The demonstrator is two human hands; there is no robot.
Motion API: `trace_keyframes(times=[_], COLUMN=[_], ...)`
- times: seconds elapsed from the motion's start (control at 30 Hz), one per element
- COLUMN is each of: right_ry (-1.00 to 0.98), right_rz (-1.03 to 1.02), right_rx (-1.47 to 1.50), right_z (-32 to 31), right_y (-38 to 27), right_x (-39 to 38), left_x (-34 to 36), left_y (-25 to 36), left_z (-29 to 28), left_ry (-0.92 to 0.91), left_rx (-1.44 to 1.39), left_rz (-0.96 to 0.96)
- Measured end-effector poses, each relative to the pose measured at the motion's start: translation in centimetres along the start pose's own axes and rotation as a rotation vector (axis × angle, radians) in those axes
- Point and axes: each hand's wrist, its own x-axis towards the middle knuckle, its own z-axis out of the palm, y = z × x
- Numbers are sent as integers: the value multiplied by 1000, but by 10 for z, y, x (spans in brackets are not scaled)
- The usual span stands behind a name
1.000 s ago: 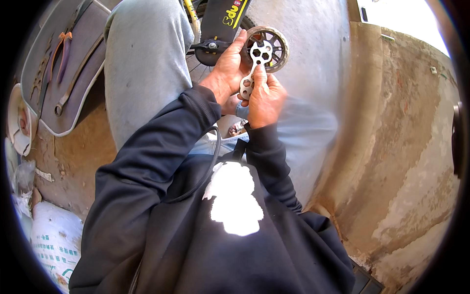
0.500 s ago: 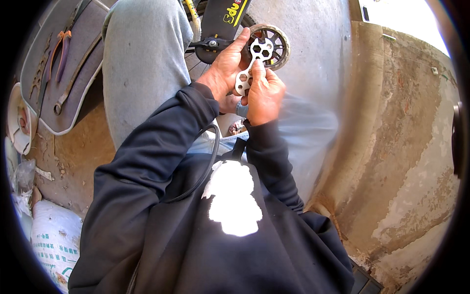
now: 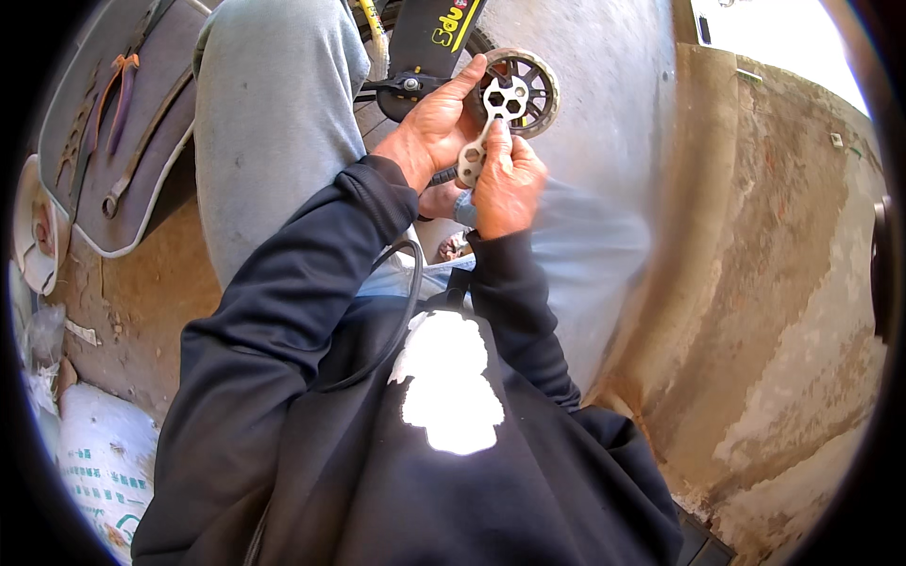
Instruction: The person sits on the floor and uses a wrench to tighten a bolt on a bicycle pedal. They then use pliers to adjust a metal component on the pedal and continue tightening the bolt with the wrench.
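Observation:
A small black-spoked wheel (image 3: 536,95) sits beside a dark plate with yellow lettering (image 3: 425,42). My left hand (image 3: 436,123) grips the wheel from the left, thumb raised along its rim, other fingers mostly hidden. My right hand (image 3: 510,186) pinches a flat silver multi-hole wrench (image 3: 504,98), thumb on its narrow middle. The wrench's upper head lies over the wheel's spokes; whether it touches them I cannot tell.
At left, a grey padded mat (image 3: 170,141) holds orange-handled pliers (image 3: 118,104), a combination spanner (image 3: 142,151) and other flat tools. My jeans-clad leg (image 3: 264,123) rises beside it. A white sack (image 3: 106,457) lies lower left. A stained wall (image 3: 783,311) runs along the right.
Both hands, the wheel and the wrench have shifted slightly, by a few pixels. The wrench's upper head remains over the wheel, and both grips look much the same.

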Motion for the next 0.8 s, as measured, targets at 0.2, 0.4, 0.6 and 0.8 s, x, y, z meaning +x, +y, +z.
trace_keyframes(times=[0.2, 0.4, 0.6, 0.8], right_ry=[21, -19, -49, -34], right_rz=[-31, -145, -87, -12], right_rx=[-60, -88, -163, 141], right_z=[-9, -2, -21, -4], right_y=[2, 13, -6, 15], right_x=[3, 5, 3, -1], left_x=[2, 4, -1, 2], left_y=[1, 1, -1, -4], left_z=[-5, -3, 1, 1], left_ry=[14, -3, 86, 80], left_rx=[-1, -53, 56, -14], left_rz=[-11, -15, -15, -6])
